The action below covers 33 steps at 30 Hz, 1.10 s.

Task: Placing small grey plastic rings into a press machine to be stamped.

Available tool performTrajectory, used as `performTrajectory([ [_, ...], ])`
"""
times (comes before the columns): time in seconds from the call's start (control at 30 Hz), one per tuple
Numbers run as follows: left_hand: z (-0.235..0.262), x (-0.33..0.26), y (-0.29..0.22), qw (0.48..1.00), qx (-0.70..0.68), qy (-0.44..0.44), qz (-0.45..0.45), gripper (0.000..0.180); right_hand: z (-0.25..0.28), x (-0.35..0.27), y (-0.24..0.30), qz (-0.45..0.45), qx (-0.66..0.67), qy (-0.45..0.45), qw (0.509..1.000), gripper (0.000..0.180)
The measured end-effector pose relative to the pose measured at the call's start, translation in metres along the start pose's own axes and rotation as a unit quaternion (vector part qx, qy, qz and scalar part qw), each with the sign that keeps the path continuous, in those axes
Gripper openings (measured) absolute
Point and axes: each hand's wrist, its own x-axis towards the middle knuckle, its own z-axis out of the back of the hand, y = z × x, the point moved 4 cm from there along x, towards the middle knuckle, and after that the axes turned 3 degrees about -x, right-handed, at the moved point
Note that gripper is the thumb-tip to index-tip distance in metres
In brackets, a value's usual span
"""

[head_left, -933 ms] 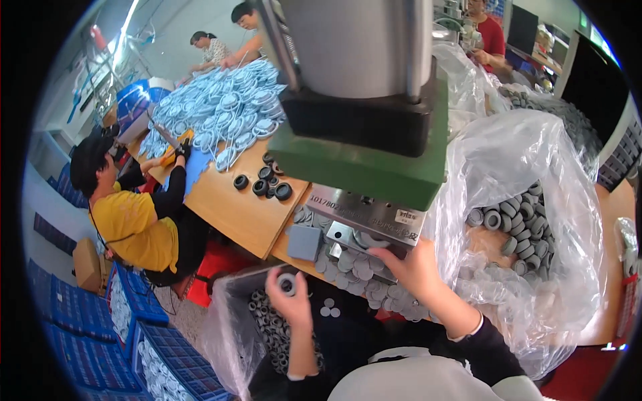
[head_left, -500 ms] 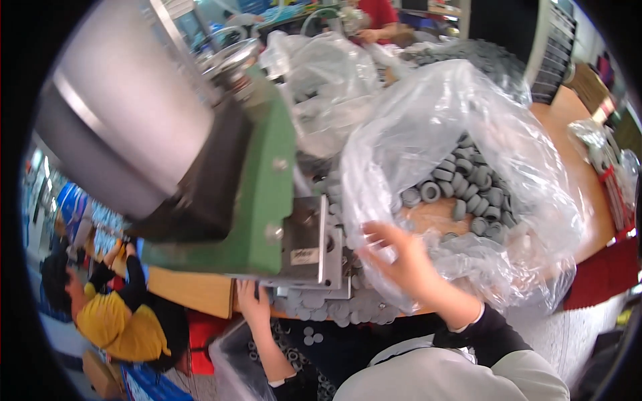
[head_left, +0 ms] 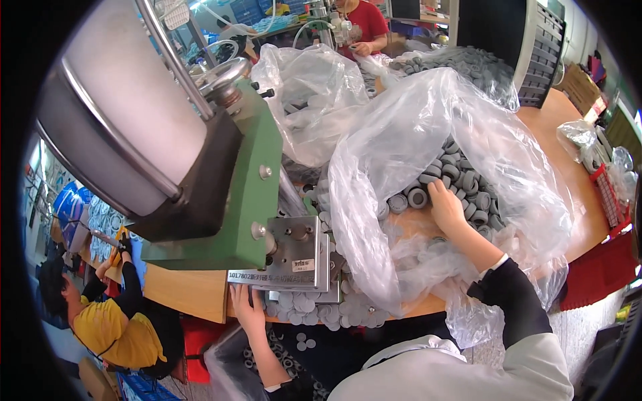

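Many grey rings [head_left: 471, 180] are lying in the clear bag [head_left: 356, 207], where the right hand [head_left: 449, 210] is touching them, its fingers bunched; whether they are gripping one, I cannot tell. The left hand [head_left: 249, 311] is resting at the die's [head_left: 293, 252] front edge, fingers slightly apart, anything held not showing. Work is looking partly done: other rings [head_left: 289, 364] are sitting in the bin [head_left: 224, 359], loose discs [head_left: 303, 304] on the tabletop [head_left: 187, 292].

Green press [head_left: 257, 150], grey rings [head_left: 470, 192]

From here the cylinder [head_left: 150, 80] looks silvery grey, its base [head_left: 210, 182] black. The discs [head_left: 354, 311] are paler than the rings, the table [head_left: 576, 144] orange-tan. Around me: a yellow shirt [head_left: 114, 331], a red shirt [head_left: 369, 28] and, nearest, a black sleeve [head_left: 513, 294].
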Motion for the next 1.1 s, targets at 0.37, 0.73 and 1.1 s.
performTrajectory([
  [0.37, 0.021, 0.065, -0.187, 0.891, -0.408, -0.199, -0.014, 0.028, 0.132, -0.061, 0.096, 0.106, 0.484, -0.059, 0.866, 0.050],
  [0.73, 0.047, -0.078, -0.044, 0.920, -0.180, -0.248, 0.246, 0.058, 0.105, -0.061, 0.245, 0.142, 0.489, 0.084, 0.857, 0.042],
  [1.1, 0.008, 0.003, 0.002, 1.000, 0.023, -0.017, 0.008, 0.035, 0.098, -0.060, 0.211, 0.128, 0.547, 0.012, 0.827, 0.048],
])
